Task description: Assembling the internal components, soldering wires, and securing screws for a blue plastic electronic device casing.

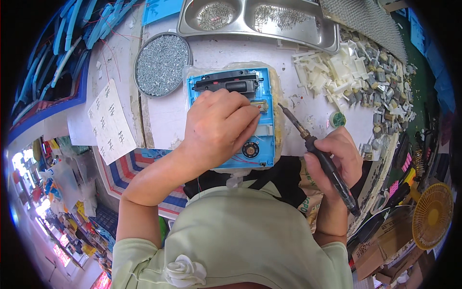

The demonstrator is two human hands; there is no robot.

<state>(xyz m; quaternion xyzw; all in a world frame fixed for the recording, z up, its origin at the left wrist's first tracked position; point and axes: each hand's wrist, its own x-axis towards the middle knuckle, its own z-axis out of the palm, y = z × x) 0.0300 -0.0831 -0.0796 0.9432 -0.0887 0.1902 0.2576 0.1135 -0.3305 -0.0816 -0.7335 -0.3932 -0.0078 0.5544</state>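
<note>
Head view: the case (pixel 270 144), blue and open, lay on a plastic-wrapped pad (pixel 277 91) on the table (pixel 166 113). The left hand (pixel 219 123) lay over the case's middle, fingers curled down into it; fingertips hidden, so couldn't tell if they pinched anything. The right hand (pixel 349 159), right of the case, was closed around a pen-shaped tool (pixel 329 166), probably a soldering iron, its tip just off the case's right edge.

Risks, judged from this. If the tool was hot, a slip toward the case could burn the left fingers or mark the blue plastic, since both sat near the tip. A small yellowish part (pixel 260 107) inside the case, next to the left fingers, could get knocked if they shifted. The speaker (pixel 250 150), in the case's lower right, had thin wires (pixel 239 159) near it; a dragging wrist could snag or pull those. The pad looked soft, so pressing unevenly might tilt the case.

Loose screws (pixel 162 65), in a dish left of the case, could scatter if the left elbow swung out. White parts (pixel 327 72) lay heaped right of the case; a wide tool sweep might drop one into it.
</note>
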